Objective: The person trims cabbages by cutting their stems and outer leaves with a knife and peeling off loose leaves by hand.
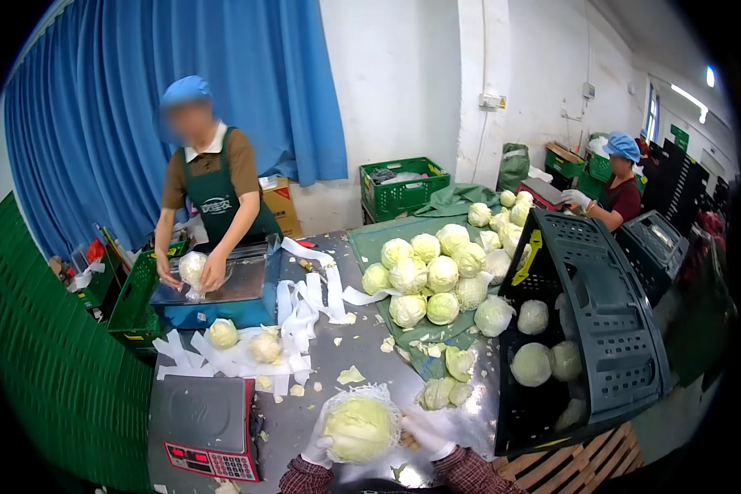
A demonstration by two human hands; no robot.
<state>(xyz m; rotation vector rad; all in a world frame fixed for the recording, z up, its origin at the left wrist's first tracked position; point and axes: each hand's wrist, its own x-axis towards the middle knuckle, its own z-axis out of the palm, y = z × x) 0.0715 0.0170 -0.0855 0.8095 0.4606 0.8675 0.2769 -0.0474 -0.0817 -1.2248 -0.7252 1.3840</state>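
A pale green cabbage (359, 428) sits in a white foam net (379, 393) at the near edge of the metal table. My left hand (318, 446), in a white glove, is wrapped around its left side. At the right edge of the net is my right hand (430, 434), also gloved, with its fingertips on the mesh; the fingers are partly blurred. Left of them stands a digital scale (206, 420) with a red keypad panel. Loose trimmed leaves (446, 393) lie just beyond my right hand.
Several cabbages (442, 274) are piled on green cloth (370, 247). At right a dark crate (609, 321) lies on its side with wrapped cabbages inside. White strips (305, 305) cover the table's left part. Across it, a co-worker (214, 181) handles a cabbage at a wrapping machine (222, 284).
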